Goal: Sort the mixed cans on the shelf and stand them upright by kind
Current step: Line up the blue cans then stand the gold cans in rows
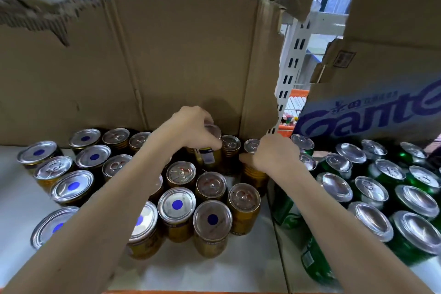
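Several gold cans stand upright on the white shelf, some with a blue dot on the lid. To the right stand several green cans. My left hand grips the top of one gold can near the back of the group, and this can sits a little above its neighbours. Just right of it, my right hand curls round another gold can by its upper rim. Both held cans are upright. My forearms hide a few cans beneath them.
A torn brown cardboard sheet stands right behind the gold cans. A second cardboard box with blue lettering rises behind the green cans. A white slotted shelf post stands between them. Bare shelf shows at the front and far left.
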